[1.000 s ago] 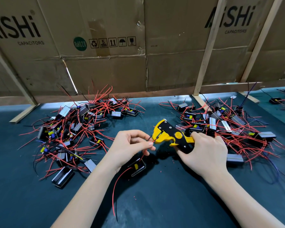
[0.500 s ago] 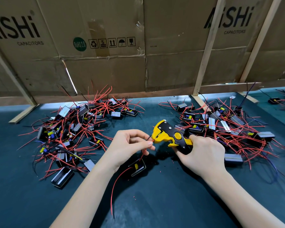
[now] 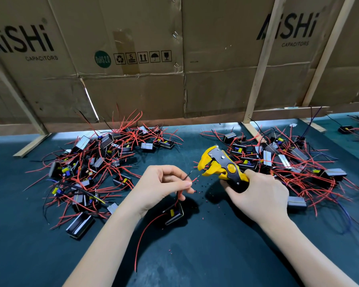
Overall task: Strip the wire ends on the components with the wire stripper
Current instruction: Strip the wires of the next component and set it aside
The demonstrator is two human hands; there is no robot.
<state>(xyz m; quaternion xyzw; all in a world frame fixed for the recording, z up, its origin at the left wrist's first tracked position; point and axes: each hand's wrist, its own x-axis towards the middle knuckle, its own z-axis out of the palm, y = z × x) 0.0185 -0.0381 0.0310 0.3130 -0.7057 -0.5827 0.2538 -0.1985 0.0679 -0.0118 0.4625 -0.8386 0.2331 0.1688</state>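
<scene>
Yellow stripper [image 3: 220,166] in R hand [image 3: 255,195]

— What lies on the table [image 3: 195,255]?
— Two heaps of components [image 3: 95,168] [image 3: 288,160], left and right, one component [image 3: 173,213] between them, and insulation scraps [image 3: 201,186].

Wire stripper [image 3: 222,168] right of wire ends [image 3: 192,176], between component piles [image 3: 95,168].

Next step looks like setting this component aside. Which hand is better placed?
Left. The left hand already pinches the red and black wires of the small black component dangling below it; the right hand is occupied gripping the yellow-and-black wire stripper.
</scene>
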